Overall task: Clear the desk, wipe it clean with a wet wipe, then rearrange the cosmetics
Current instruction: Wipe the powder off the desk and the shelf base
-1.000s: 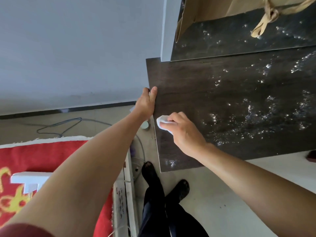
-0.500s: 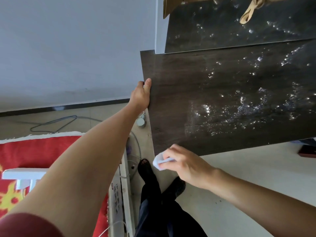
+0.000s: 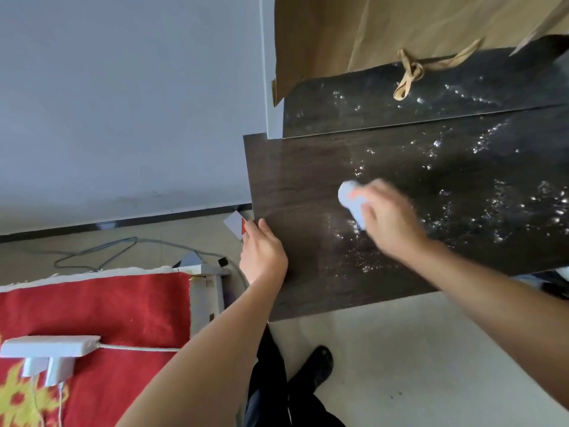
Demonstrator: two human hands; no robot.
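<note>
The dark wooden desk (image 3: pixel 308 180) fills the right half of the view, its top speckled with wet droplets. My right hand (image 3: pixel 388 220) grips a folded white wet wipe (image 3: pixel 351 201) and presses it on the desk top near the middle; the hand is motion-blurred. At the desk's left edge rests my left hand (image 3: pixel 261 251), thumb on the top and fingers curled over the side, which hides the fingertips. No cosmetics are in view.
A brown paper bag (image 3: pixel 369 29) with a rope handle lies at the back by the mirror (image 3: pixel 431 97). A red rug (image 3: pixel 107 328), a white power strip (image 3: pixel 49 349), cables and a small card (image 3: pixel 235 224) lie on the floor to the left. My feet stand below the desk's front edge.
My right hand has swept the wipe from the desk's front left corner up onto the middle of the top. My left hand has slid nearer along the left edge.
</note>
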